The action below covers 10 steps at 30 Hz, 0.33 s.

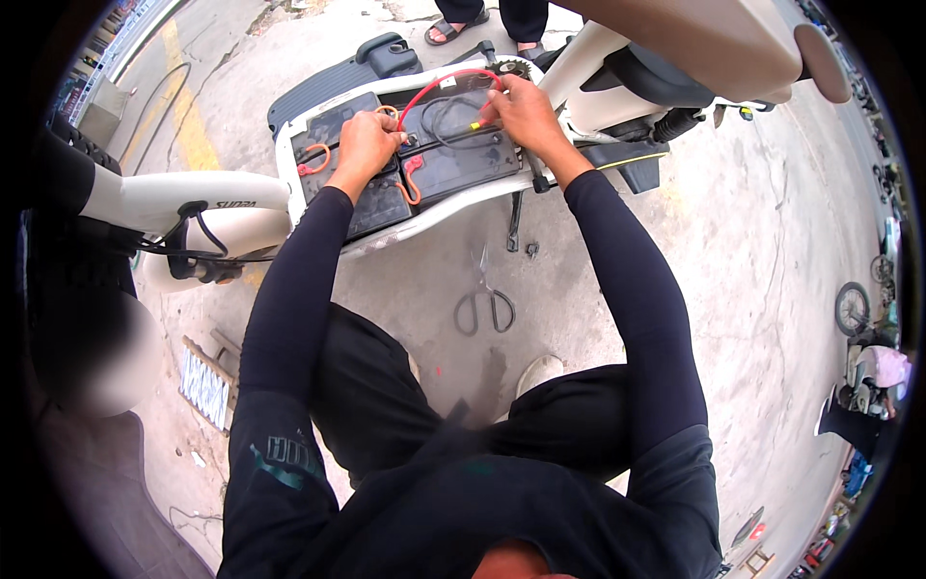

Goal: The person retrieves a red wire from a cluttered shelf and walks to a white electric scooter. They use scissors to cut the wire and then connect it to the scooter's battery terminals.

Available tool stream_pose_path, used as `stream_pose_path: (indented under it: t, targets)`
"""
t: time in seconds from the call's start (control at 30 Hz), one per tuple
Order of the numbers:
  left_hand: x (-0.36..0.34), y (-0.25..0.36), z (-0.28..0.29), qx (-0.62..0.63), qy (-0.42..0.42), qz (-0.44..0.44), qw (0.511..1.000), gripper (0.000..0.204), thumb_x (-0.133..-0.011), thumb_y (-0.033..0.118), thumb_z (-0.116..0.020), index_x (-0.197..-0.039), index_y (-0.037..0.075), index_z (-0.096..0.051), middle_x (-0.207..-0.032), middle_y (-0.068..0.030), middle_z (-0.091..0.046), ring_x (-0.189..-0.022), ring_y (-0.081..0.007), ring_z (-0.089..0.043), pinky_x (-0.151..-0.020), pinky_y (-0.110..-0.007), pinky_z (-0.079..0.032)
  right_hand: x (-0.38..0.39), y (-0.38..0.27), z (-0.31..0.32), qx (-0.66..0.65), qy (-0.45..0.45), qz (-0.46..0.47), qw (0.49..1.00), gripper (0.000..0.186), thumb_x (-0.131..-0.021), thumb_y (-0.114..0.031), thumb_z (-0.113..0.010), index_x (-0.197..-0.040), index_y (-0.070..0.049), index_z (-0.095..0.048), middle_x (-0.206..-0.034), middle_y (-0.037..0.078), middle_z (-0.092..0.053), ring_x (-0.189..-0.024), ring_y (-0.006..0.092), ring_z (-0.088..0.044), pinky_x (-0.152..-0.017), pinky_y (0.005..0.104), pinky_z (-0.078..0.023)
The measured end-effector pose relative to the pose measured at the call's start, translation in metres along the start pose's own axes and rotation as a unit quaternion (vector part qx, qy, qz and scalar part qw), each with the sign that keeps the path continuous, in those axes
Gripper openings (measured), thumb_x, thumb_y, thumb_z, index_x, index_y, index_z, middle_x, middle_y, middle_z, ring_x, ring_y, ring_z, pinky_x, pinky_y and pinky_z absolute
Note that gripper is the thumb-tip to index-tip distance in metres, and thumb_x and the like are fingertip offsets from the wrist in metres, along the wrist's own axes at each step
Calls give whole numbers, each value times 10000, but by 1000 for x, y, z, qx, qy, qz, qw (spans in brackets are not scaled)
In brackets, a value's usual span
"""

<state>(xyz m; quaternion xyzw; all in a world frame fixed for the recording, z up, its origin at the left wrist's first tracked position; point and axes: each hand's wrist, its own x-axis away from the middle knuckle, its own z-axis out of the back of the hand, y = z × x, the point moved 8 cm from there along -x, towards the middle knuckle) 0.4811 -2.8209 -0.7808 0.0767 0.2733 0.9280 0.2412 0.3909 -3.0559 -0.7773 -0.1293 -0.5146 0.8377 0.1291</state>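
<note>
An electric scooter's open battery compartment lies ahead of me, with several dark batteries [473, 159] inside its white frame [424, 220]. A red cable [439, 81] arches over them between my hands. My left hand [365, 147] is closed in a pinch at the cable's left end, just above a battery terminal. At the other side my right hand [526, 114] grips the cable's right part; a yellow-tipped piece [476, 126] shows by its fingertips. Thin black wire [444, 121] loops over the batteries. Short orange jumper wires [416, 183] link terminals, partly hidden by my left hand.
Open scissors [482, 294] lie on the concrete between my feet and the scooter. A dark footboard panel [328, 82] rests beyond the frame. Another person's sandalled foot [453, 27] stands at the far side. The brown seat [690, 34] overhangs at the right.
</note>
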Motion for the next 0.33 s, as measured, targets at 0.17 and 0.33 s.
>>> stream_pose_path:
  t: [0.17, 0.33]
  targets:
    - [4, 3, -1, 9, 10, -5, 1000, 186, -834, 146, -781, -982, 35, -803, -777, -98, -767, -731, -170, -738, -736, -316, -563, -5, 24, -12, -50, -31, -33, 998, 202, -992, -172, -594, -1000, 20, -654, -841, 127, -756, -752, 228, -738, -723, 359, -564]
    - [-3, -7, -3, 29, 23, 3, 999, 195, -784, 174, -814, -950, 72, -817, -826, -152, -761, -802, -284, -754, -793, -390, -574, -9, 12, -9, -8, -36, -52, 998, 223, -968, -222, -644, -1066, -26, -684, -858, 115, -761, -831, 217, -749, -795, 367, -560]
